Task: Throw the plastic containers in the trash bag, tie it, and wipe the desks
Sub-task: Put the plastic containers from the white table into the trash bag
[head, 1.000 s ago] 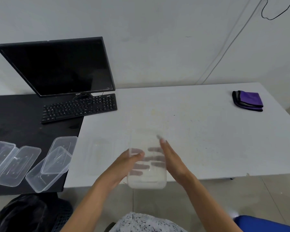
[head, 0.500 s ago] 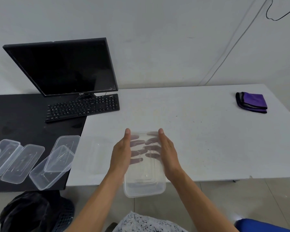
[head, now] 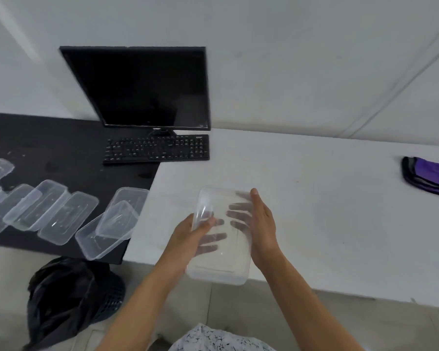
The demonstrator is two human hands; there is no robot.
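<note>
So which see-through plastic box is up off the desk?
The clear rectangular plastic container held between the left hand and right hand, above the white desk's front edge. The other clear containers all lie on the black desk.

Both my forearms reach forward: left hand (head: 188, 239) pinches the clear plastic container (head: 221, 269), right hand (head: 262, 224) flat against its side.
</note>
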